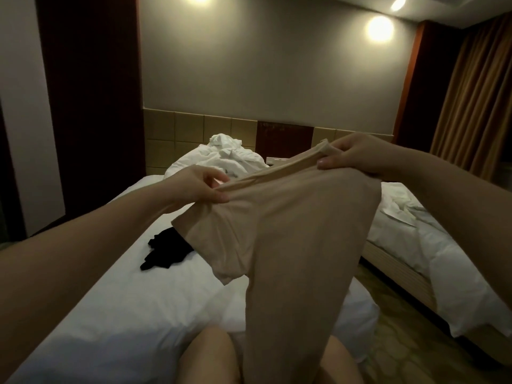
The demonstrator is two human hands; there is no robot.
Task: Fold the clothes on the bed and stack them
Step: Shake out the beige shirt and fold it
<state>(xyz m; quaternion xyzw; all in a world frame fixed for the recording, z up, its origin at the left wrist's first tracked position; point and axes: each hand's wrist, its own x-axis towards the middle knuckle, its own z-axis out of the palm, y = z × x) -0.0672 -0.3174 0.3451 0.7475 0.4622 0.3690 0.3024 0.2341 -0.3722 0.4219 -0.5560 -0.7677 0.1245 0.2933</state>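
Observation:
A beige T-shirt (pixel 288 234) hangs in the air over the white bed (pixel 116 306), held up by its top edge. My left hand (pixel 203 184) pinches the left end of that edge. My right hand (pixel 352 156) grips the right end, higher up. The shirt's body drops down to my knees at the bottom of the view, and one short sleeve sticks out to the lower left. A crumpled black garment (pixel 163 249) lies on the sheet below the shirt, partly hidden by it.
A rumpled white duvet and pillow (pixel 224 156) are heaped at the head of the bed. A second bed (pixel 432 245) with white bedding stands to the right across a narrow strip of patterned floor (pixel 401 342). Brown curtains (pixel 476 101) hang at the far right.

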